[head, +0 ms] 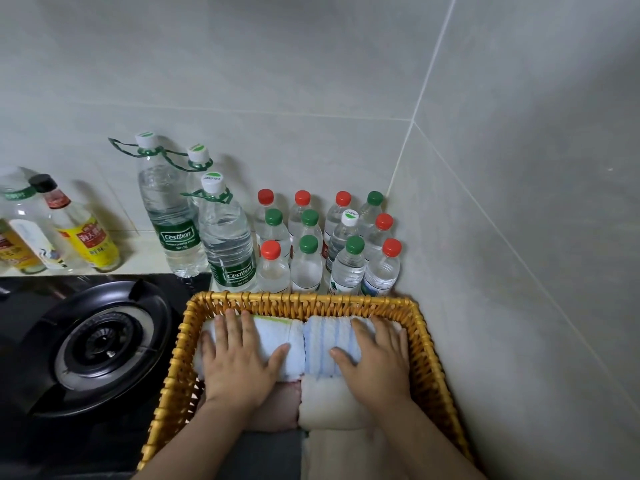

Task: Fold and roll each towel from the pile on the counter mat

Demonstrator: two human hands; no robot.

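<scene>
The fingers of the left hand lie straight and spread, flat on a pale blue rolled towel; the right hand rests the same way, fingers wide, on a blue-and-white striped roll; neither hand grips anything. These two rolls sit side by side, touching, against the far wall of a wicker basket; on their near side a pink roll and a beige roll lie by the wrists.

The step looks like seating finished rolls; flat, even palm pressure toward the far wall should keep them tight, with loose ends tucked beneath; lifting one hand at a time would likely stop a roll springing open. The pile and the mat are not in view.

The basket stands at the counter's right end, in the corner of grey tiled walls; water bottles stand between its far rim and the back wall; a black gas burner lies just beside its left wall; sauce bottles line the counter's back edge further left.
</scene>
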